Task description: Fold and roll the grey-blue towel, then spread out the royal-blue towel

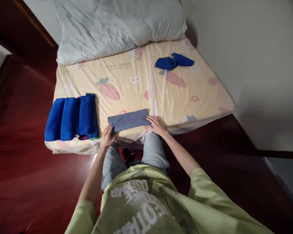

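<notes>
A grey-blue cloth (129,120), folded into a long flat strip, lies near the front edge of the bed. My left hand (107,136) is at the strip's left end, fingers and thumb closed about the corner. At the opposite end my right hand (156,124) has its fingertips on the top and its thumb by the lower edge. Left of my left hand, several folded blue cloths (69,118) sit side by side, with purple and green edging showing among them. A crumpled blue cloth (166,63) lies farther back on the right.
The bed (134,97) wears a yellow sheet printed with carrots and flowers. A pale quilt (117,26) is bunched across its far end. A wall (246,65) stands to the right, and dark red flooring (26,156) runs along the left.
</notes>
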{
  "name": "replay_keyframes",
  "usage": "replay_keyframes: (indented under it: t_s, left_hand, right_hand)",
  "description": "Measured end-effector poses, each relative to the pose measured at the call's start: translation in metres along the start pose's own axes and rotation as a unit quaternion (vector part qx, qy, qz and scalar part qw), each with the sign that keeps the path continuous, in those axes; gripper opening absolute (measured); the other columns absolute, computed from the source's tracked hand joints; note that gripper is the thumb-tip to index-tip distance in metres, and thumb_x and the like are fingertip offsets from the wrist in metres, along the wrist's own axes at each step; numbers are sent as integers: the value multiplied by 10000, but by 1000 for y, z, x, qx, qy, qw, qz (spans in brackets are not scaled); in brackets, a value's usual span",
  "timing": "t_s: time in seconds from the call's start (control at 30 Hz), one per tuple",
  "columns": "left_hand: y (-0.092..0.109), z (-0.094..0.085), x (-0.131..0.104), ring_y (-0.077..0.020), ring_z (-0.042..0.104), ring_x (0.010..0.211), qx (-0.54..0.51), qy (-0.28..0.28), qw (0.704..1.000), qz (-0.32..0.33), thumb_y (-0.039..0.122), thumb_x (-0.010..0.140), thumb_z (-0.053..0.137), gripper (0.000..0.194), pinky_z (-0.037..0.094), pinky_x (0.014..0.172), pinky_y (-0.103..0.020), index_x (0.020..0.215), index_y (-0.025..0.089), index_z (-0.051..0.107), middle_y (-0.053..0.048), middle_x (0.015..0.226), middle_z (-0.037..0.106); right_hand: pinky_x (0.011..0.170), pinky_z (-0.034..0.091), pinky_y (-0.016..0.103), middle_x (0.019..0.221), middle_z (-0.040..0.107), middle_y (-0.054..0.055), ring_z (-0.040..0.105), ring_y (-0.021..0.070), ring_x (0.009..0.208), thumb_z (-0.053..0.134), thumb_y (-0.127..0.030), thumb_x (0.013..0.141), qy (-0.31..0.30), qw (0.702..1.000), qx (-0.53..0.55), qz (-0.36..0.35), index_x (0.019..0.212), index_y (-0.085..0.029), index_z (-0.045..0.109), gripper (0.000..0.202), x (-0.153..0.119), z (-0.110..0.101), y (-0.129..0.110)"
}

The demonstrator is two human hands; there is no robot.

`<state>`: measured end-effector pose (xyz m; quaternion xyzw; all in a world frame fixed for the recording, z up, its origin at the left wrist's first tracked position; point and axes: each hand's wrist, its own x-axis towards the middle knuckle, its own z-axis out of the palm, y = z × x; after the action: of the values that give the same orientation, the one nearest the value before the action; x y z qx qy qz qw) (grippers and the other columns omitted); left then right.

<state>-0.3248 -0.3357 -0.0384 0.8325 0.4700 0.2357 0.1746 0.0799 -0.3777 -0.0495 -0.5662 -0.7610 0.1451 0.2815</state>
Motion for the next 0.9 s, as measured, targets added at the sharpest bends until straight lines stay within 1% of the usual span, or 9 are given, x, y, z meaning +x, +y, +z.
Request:
replay_keyframes:
  t_s: [0.13, 0.27, 0.33, 0.4, 0.53, 0.63, 0.73, 0.83, 0.9]
  left_hand:
    - [-4, 1, 9, -294, 468, 1422, -6, 14, 999, -28, 180, 821, 505, 569, 367, 1212, -507, 1386, 146, 562, -143, 1474, 559]
    - [-6, -1, 17, -286, 548, 1314, -37, 32, 997, -66, 148, 774, 477, 564, 419, 1161, -482, 1325, 144, 594, -147, 1346, 634]
    - [-7, -2, 22, -287, 589, 1239, -46, 40, 993, -106, 160, 786, 472, 527, 460, 1106, -467, 1296, 141, 601, -153, 1265, 659]
    - [-9, -3, 29, -287, 629, 1156, -52, 51, 985, -155, 216, 842, 477, 454, 499, 1036, -445, 1274, 141, 594, -153, 1198, 673]
    - [-13, -4, 55, -267, 681, 1007, -65, 63, 969, -232, 368, 953, 476, 428, 534, 912, -387, 1293, 115, 535, -164, 1144, 686]
    - [-18, -6, 80, -268, 691, 976, -36, 49, 964, -259, 342, 986, 442, 407, 523, 879, -365, 1306, 100, 514, -173, 1108, 698]
    - [-26, -9, 99, -292, 693, 991, 23, 8, 964, -264, 310, 1006, 421, 369, 506, 879, -364, 1293, 112, 542, -166, 1033, 717]
    - [-31, -9, 107, -323, 679, 1049, 82, -36, 961, -262, 305, 1024, 406, 376, 491, 901, -381, 1307, 117, 568, -176, 999, 727]
    - [-30, -7, 107, -341, 663, 1087, 111, -48, 957, -263, 314, 1036, 390, 406, 489, 910, -397, 1339, 112, 568, -193, 1018, 724]
  right_hand:
    - [1194, 414, 485, 1452, 588, 70, 496, 258, 1368, 486, -46, 858, 14, 999, 32, 4, 1400, -208, 619, 581, 7, 2, 4]
    - [1148, 440, 467, 1352, 648, 81, 541, 256, 1286, 484, -44, 846, 21, 997, 72, 16, 1339, -204, 651, 544, 16, 0, 10]
    - [1113, 456, 466, 1288, 674, 92, 563, 268, 1234, 517, -85, 858, 25, 995, 84, 42, 1290, -200, 668, 472, 23, -1, 14]
    - [1076, 472, 460, 1220, 689, 113, 587, 280, 1174, 546, -150, 882, 31, 993, 87, 78, 1249, -182, 667, 388, 32, 1, 19]
    - [978, 516, 415, 1117, 693, 133, 635, 274, 1042, 541, -281, 952, 24, 985, 83, 146, 1217, -161, 632, 305, 55, 5, 28]
    - [910, 532, 377, 1072, 700, 132, 654, 260, 966, 516, -337, 994, 1, 981, 58, 184, 1190, -164, 619, 281, 73, 7, 32]
    - [868, 533, 357, 1044, 713, 135, 667, 263, 942, 517, -357, 1009, -19, 978, 26, 204, 1172, -164, 623, 274, 88, 7, 33]
    - [828, 534, 333, 1025, 727, 133, 682, 259, 926, 529, -352, 1009, -33, 977, 20, 210, 1154, -168, 641, 259, 96, 7, 34]
    - [807, 536, 321, 985, 732, 124, 686, 251, 890, 553, -365, 1001, -39, 976, 23, 212, 1143, -174, 653, 259, 97, 8, 34]
